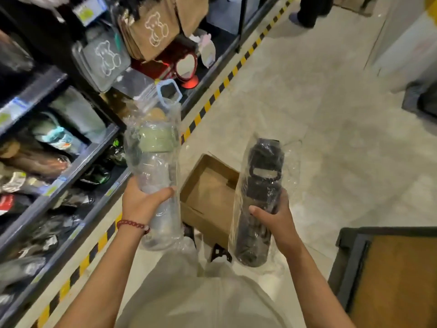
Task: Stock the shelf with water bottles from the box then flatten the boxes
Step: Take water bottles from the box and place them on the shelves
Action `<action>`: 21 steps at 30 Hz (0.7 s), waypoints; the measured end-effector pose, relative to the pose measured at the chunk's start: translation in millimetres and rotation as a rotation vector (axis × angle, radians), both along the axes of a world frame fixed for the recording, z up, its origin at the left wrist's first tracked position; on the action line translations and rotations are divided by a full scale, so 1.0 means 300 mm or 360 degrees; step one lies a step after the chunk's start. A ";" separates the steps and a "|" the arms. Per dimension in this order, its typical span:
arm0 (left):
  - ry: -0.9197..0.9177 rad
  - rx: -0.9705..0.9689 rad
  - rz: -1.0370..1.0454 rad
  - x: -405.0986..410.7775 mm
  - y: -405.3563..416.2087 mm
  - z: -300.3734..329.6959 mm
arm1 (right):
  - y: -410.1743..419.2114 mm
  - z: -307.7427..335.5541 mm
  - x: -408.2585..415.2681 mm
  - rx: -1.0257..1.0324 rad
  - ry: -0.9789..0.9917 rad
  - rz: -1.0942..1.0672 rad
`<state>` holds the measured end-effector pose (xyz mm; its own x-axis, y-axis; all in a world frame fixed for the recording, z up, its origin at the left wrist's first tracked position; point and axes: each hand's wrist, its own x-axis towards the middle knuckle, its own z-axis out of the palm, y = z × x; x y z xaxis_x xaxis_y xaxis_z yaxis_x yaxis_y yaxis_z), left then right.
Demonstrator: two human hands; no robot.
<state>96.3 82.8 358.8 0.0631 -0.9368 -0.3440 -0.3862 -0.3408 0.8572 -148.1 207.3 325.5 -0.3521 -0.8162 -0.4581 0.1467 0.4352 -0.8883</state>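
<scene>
Water bottles were in both hands, each sealed in a thin plastic sleeve. From the head view, the left hand [144,202] gripped a clear bottle [156,176] with a pale green lid and a blue loop handle, its fingers [163,192] curled round the lower body. The right hand [272,216] held a black bottle [257,204] the same way, thumb across the front and the other fingers wrapped behind it. Both bottles stood roughly upright over the open cardboard box [208,195] on the floor, which looked empty from here. The shelf [71,162] lay to the left, already crowded with wrapped goods. I took this for the stocking step, with flattening not yet begun. The next move would call for finding a free gap on the shelf and setting each bottle down upright without the slippery wrap sliding in the grip.
</scene>
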 end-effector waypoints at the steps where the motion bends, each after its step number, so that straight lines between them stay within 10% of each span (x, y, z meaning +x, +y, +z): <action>1: 0.0015 -0.0025 0.0070 0.032 0.020 0.027 | -0.006 0.025 0.011 -0.0021 0.0006 0.0044; 21: 0.0175 -0.0325 0.0955 0.606 -0.127 0.197 | -0.612 0.220 0.543 -0.0321 0.0039 0.0650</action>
<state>278.0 44.6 417.9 0.5714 -0.7967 -0.1969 -0.0853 -0.2963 0.9513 14.8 23.8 391.7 0.0086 -0.9624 -0.2715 -0.0230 0.2713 -0.9622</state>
